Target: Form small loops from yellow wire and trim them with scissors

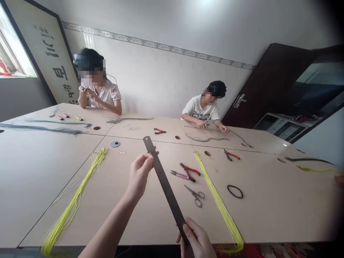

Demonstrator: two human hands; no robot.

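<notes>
A steel ruler point(163, 182) runs diagonally over the pale table point(34, 179), held above the surface by both hands. My left hand point(139, 175) pinches its far end, and my right hand point(196, 239) grips its near end at the table's front edge. Two long bundles of yellow-green cord lie on either side: one point(75, 199) left of my left hand, the other point(217, 200) right of the ruler. Between the ruler and the right bundle lie steel scissors point(195, 196), red-handled pliers point(189, 171) and a pink-handled tool point(179, 175).
Two co-workers point(99, 93) point(204, 107) sit across the table, the right one with both hands on grey cord. A black ring of cord point(235, 191), more pliers point(228, 154) and grey bundles point(40, 128) lie about. The table has round holes and seams.
</notes>
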